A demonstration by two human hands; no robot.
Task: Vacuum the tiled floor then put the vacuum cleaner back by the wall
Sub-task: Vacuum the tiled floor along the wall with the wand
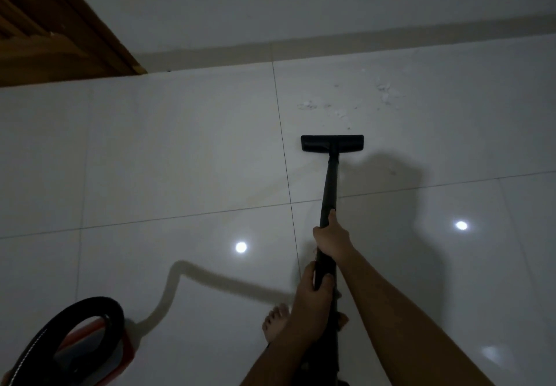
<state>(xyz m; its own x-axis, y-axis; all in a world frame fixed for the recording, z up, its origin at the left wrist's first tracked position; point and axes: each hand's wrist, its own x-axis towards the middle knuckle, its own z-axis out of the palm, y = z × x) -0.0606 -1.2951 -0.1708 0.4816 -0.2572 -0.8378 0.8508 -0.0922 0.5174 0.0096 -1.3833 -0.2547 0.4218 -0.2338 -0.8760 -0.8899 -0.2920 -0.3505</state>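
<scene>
Your vacuum wand (329,187) stands tilted on the tiled floor (180,160), its black floor nozzle (332,143) flat on a tile, just short of the scattered white debris (346,105). Your right hand (331,236) grips the wand mid-length. Your left hand (311,292) clasps it lower, nearer you. The vacuum body (90,352) and looped hose (72,322) sit left of the wand, the wall (301,0) beyond the nozzle.
</scene>
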